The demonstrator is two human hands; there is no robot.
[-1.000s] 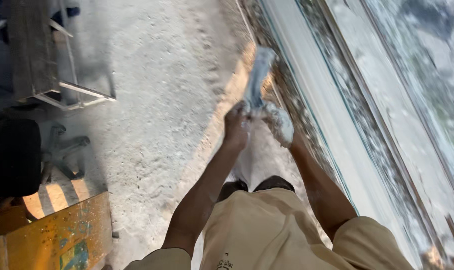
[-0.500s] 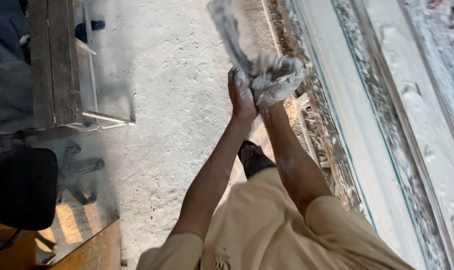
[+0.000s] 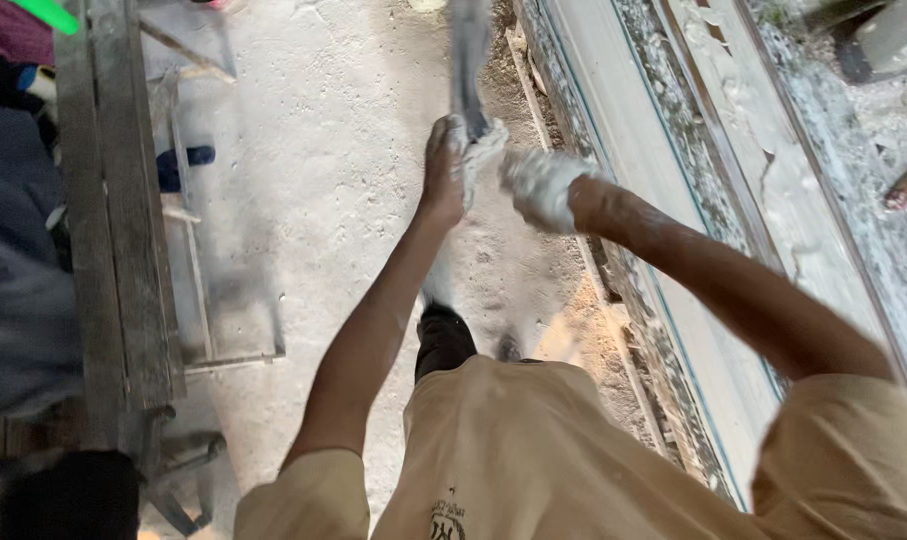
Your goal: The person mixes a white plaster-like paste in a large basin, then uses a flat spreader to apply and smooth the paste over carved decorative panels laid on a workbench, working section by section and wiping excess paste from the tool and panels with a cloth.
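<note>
My left hand (image 3: 444, 172) is raised in front of me and gripped around the lower end of a long grey-white strip (image 3: 469, 60), which runs up and out of the top of the view. A white wad bunches where I grip the strip. My right hand (image 3: 539, 186) is a little to the right of it, apart from the strip, coated in white and blurred. Its fingers look curled, but I cannot tell if it holds anything. Both arms reach forward over my beige shirt (image 3: 534, 450).
A weathered wooden bench (image 3: 114, 200) stands along the left. Long pale moulded slabs with crumbly edges (image 3: 694, 200) run along the right. Dusty concrete floor (image 3: 324, 180) lies between them, with sawdust (image 3: 574, 335) near my dark shoe (image 3: 444, 338). A black seat (image 3: 69, 495) is at the lower left.
Both hands held the white wad together before. Now my right hand has come off it to the right, and my left hand keeps the strip, which stands more upright.
</note>
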